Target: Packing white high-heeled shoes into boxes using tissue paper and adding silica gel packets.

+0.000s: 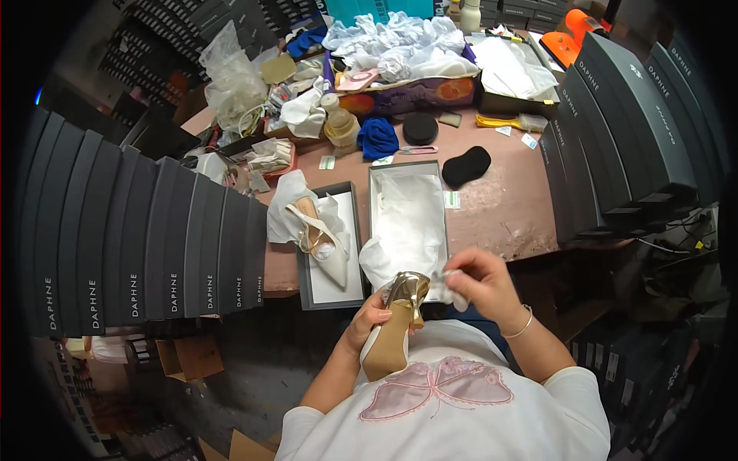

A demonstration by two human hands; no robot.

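My left hand [364,326] is closed around a high-heeled shoe [387,347], held close to my body with its tan sole facing up and its shiny gold heel at the top. Just right of the heel, my right hand [489,289] pinches a crumpled white cloth or tissue [447,290], partly blurred. Beyond the hands lies an open grey box [373,201] lined with white paper. To its left, a matching white pointed shoe [332,263] with a gold-edged strap rests over a second shallow grey box part [306,288], with white tissue beside it.
Tall rows of dark shoeboxes flank me at left [154,246] and right [592,154]. Across the pink table [507,207] are a black sponge-like pad [467,166], a round black tin [420,128], a blue cloth [377,139], a bottle [340,131], a yellow-handled brush [511,122] and a tissue-filled carton [415,96].
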